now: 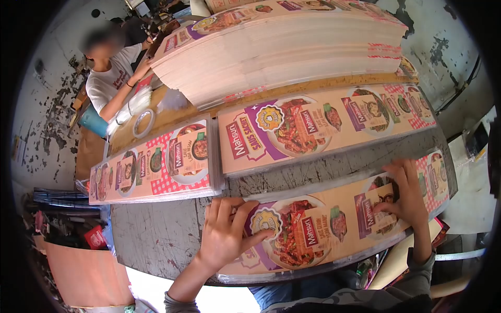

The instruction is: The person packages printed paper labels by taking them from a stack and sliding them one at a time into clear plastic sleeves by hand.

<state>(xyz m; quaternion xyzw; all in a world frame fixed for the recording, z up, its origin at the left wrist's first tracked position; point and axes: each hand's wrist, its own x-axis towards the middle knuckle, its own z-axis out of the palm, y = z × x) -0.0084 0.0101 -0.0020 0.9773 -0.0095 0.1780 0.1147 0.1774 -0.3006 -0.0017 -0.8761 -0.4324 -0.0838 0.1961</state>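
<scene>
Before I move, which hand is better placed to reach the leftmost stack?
Probably the left hand, near the leftmost stack; the right hand is farther away, over the right half of the nearest sheets.

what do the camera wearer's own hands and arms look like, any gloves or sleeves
The left hand and right hand are bare, with no gloves, rings or watch visible. A grey left sleeve and grey right sleeve stop short of the wrists.

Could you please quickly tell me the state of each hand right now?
Left hand: open, resting on the near sheet.
Right hand: open, fingers spread over it; firm grip cannot be told.
</scene>
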